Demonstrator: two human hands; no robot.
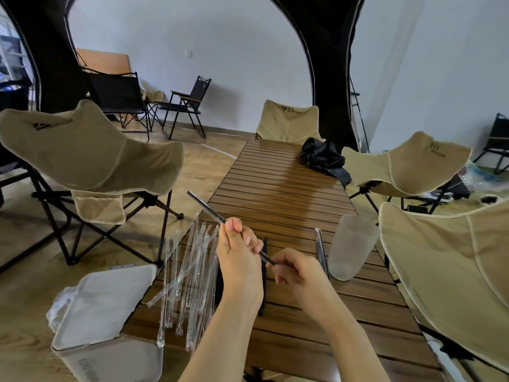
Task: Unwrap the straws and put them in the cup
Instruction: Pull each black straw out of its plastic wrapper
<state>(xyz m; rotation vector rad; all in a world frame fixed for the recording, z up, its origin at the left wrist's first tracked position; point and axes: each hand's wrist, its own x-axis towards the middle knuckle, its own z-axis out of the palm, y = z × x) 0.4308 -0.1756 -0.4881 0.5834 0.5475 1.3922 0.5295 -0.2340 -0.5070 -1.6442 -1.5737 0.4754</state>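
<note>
Hands meet low over our slatted wooden table (289,188), both clamped on one dark straw (206,206). Our left hand (239,252) curls its fingers round the middle of it, thumb on top. Our right hand (300,268) pinches the near end between thumb and fingertips. The straw slants away towards ten o'clock, its far tip out past the table's left edge, and we see glints of clear film along it.

At three o'clock from the hands the frosted cup (352,246) stands upright near the table's right edge; we cannot tell whether anything is inside. Just beside it, on its nine o'clock side, lies another sleeved straw (321,252). At nine o'clock from the hands a loose heap of clear wrappers (190,271) fans over the table's left edge. More bare dark straws (265,242) lie under our hands. A white lidded bin (104,307) sits at eight o'clock on the floor, and a black bag (322,157) rests at twelve o'clock, far down the table.
</note>
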